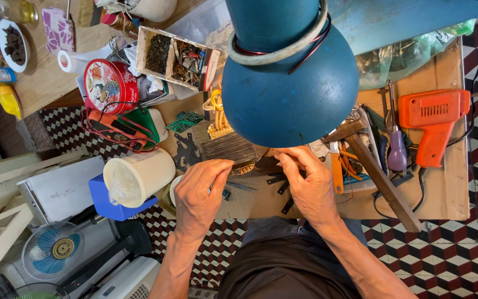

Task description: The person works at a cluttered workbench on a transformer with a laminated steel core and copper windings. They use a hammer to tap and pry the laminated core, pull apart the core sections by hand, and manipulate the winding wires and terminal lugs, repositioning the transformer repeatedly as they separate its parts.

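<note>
Both hands at plate stack (232,148), just below blue lamp (290,83). Left hand (199,195) fingers pinched narrow at stack's near-left edge; what they pinch unclear. Right hand (307,182) fingertips closed at stack's right end under lamp rim; hold hidden, cannot tell. Loose black plates (186,152) left of stack. Orange drill (435,123) far right. White tub (139,176) left of stack.

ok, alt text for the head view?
Seen from above, a person's left hand and right hand work at a stack of thin metal plates on a cluttered cardboard sheet, under a blue lamp shade. An orange soldering gun lies right.
</note>
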